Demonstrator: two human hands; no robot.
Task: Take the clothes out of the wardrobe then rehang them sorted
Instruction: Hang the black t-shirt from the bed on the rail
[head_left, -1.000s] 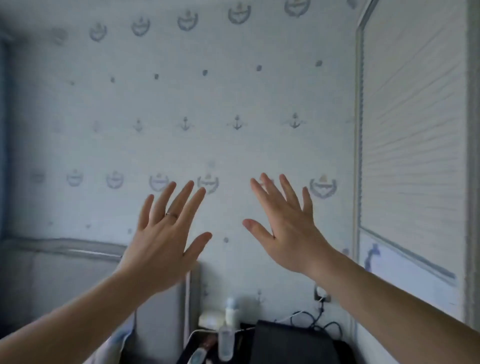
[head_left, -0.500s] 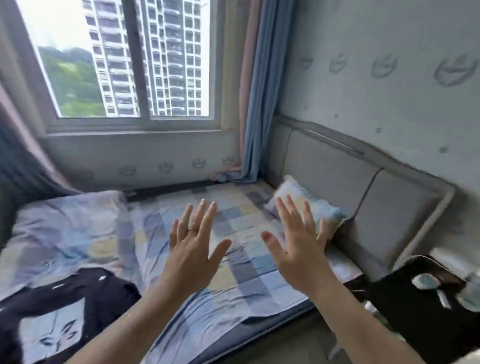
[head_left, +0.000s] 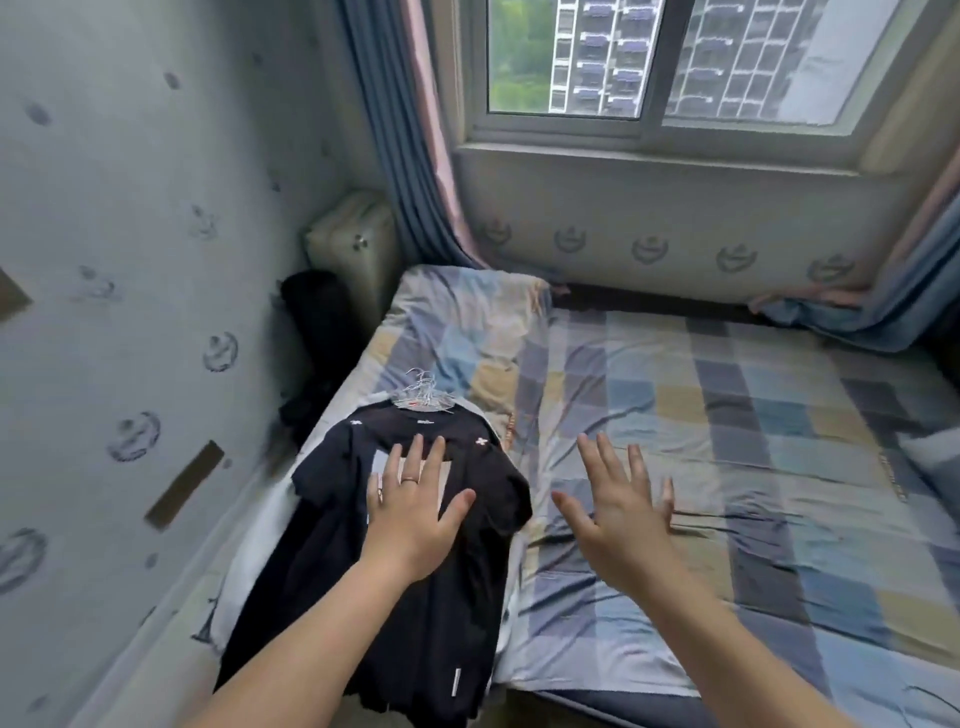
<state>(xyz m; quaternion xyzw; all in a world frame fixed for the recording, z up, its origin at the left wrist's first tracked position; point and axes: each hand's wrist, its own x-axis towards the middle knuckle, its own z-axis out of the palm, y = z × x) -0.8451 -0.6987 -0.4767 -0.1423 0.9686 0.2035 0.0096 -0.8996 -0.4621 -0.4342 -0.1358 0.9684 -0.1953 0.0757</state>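
Two hands, fingers spread, hold nothing: my left hand (head_left: 415, 512) is over the black shirts (head_left: 358, 597), my right hand (head_left: 623, 519) over the bed sheet (head_left: 753, 415) just beside them. The shirts lie stacked on their hangers (head_left: 423, 397) (out of the wardrobe, I judge, ready for sorting). Half a second ago the pile sat at the view's lower left edge; now it is under my left palm.

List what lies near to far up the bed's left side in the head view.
Black T-shirt → wire hangers → folded checked quilt → windowsill → window.
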